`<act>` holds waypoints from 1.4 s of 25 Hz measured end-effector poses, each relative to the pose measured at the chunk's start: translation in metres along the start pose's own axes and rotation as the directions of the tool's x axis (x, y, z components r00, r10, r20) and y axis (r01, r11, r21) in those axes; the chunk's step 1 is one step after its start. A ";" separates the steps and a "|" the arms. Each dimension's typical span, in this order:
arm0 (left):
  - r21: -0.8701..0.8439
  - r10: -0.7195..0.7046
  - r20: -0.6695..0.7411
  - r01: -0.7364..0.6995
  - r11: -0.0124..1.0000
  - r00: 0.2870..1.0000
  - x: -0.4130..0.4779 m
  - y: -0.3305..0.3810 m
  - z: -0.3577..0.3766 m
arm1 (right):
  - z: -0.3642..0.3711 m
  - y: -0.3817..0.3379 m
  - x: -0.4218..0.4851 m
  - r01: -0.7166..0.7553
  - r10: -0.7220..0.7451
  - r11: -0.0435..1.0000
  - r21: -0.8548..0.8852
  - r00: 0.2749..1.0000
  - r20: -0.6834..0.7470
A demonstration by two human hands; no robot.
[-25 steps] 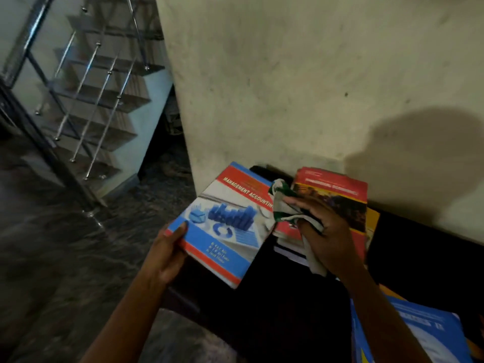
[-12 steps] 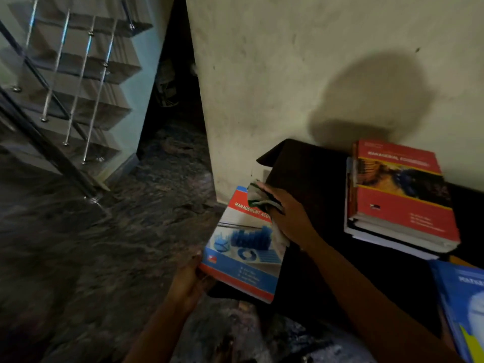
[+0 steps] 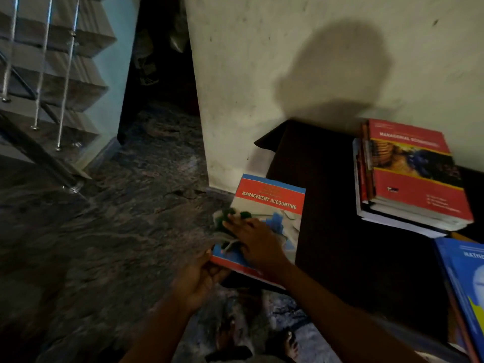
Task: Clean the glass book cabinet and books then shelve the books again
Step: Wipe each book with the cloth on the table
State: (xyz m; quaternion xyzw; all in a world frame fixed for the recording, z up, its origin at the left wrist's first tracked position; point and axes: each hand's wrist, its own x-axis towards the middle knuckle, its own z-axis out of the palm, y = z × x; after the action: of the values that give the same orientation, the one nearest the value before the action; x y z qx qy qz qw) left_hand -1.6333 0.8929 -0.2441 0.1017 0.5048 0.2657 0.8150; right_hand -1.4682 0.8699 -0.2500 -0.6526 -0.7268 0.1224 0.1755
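One Management Accounting book (image 3: 275, 203) was held over the floor (image 3: 117, 231), just off the left edge of the dark tabletop (image 3: 327, 218).
Staircase (image 3: 52, 74) stood far left. Left hand (image 3: 199, 279) had its fingers clenched round the book's near-left corner. Green-white cloth (image 3: 224, 218) lay on the cover, with the right hand (image 3: 258, 239) fingers grasping it and pressing it down. Further right, a red book stack (image 3: 413, 179) sat on the tabletop by the wall. A blue book (image 3: 466, 284) lay at the right border, cut off.
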 end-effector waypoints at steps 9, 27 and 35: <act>0.155 0.012 0.028 -0.016 0.988 1.000 0.003 0.007 0.002 | -0.049 0.052 -0.002 -0.253 0.281 0.932 0.259 0.956 -0.081; 0.180 0.144 0.183 -0.177 0.968 0.972 -0.031 0.013 0.044 | -0.040 -0.004 -0.106 -0.251 0.421 0.772 0.584 0.890 -0.174; 0.558 0.699 0.553 -0.824 0.094 0.454 -0.045 0.046 0.103 | -0.151 -0.001 -0.089 -0.155 0.498 0.804 0.574 0.704 -0.507</act>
State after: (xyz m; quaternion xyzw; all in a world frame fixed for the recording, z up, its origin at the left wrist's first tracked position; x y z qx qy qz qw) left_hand -1.5743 0.9181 -0.1409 0.7064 0.3739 0.3923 0.4553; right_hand -1.3985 0.7733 -0.1206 -0.7097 -0.4347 0.1044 0.5445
